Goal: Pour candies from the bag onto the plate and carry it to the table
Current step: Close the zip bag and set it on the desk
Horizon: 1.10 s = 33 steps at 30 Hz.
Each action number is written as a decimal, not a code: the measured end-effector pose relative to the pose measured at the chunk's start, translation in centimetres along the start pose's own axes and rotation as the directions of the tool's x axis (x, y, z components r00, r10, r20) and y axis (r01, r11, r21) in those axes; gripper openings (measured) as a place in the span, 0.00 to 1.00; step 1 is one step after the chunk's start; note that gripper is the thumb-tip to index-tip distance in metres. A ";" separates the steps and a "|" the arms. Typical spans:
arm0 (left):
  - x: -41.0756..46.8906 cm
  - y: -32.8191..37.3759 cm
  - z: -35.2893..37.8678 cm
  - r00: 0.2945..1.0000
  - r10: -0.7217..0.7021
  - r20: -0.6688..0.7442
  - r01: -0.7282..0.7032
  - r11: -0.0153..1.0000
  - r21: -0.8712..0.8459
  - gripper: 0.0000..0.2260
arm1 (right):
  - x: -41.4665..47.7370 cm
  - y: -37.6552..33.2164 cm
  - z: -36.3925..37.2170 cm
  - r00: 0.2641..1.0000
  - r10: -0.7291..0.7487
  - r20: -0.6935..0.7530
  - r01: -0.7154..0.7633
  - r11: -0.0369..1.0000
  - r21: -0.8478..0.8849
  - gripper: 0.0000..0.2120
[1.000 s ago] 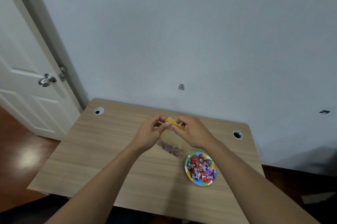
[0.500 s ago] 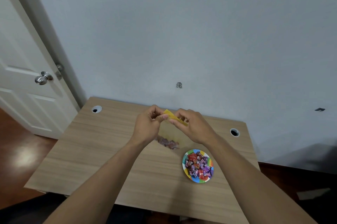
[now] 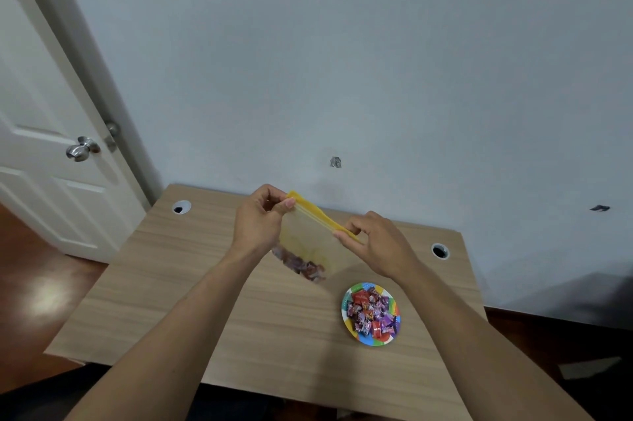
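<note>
A clear bag (image 3: 310, 242) with a yellow zip strip hangs above the wooden table (image 3: 164, 287); a few wrapped candies lie at its bottom. My left hand (image 3: 260, 221) pinches the strip's left end and my right hand (image 3: 375, 244) pinches its right end, so the strip is stretched between them. A small round plate (image 3: 390, 338) with a rainbow rim sits on the table below and to the right of the bag, heaped with red and purple wrapped candies (image 3: 371, 314).
The table stands against a pale wall and has a cable hole at the back left (image 3: 181, 207) and one at the back right (image 3: 439, 251). A white door with a metal knob (image 3: 82, 148) is on the left. Dark wooden floor surrounds the table.
My hands have slid apart along the yellow strip, the right hand moving right. The bag now hangs spread wide between them. The plate has not moved.
</note>
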<state>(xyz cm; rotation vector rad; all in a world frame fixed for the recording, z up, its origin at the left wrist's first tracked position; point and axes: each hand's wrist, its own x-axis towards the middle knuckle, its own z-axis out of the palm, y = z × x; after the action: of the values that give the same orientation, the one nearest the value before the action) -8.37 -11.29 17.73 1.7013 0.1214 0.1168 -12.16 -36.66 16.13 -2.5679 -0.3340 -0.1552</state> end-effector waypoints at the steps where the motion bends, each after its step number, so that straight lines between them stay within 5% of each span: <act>1: 0.1 -0.2 0.1 1.000 -0.007 -0.001 0.007 1.000 0.002 0.06 | -0.1 0.1 0.1 1.000 -0.005 0.001 0.005 1.000 -0.006 0.14; 20: 0.9 -3.6 0.0 0.985 -0.157 -0.069 0.153 0.986 -0.058 0.04 | -2.1 2.2 1.3 0.989 -0.096 0.113 0.114 0.979 -0.170 0.14; 33: -0.3 -6.6 -1.1 0.956 -0.289 0.050 0.293 0.951 -0.101 0.06 | -3.5 2.8 3.5 0.962 -0.086 0.259 0.183 0.908 -0.376 0.21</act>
<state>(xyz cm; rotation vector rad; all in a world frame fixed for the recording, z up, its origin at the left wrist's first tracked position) -8.93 -9.34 11.38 1.5595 0.3328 -0.1251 -14.66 -37.88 11.13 -2.9749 -0.6299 0.0420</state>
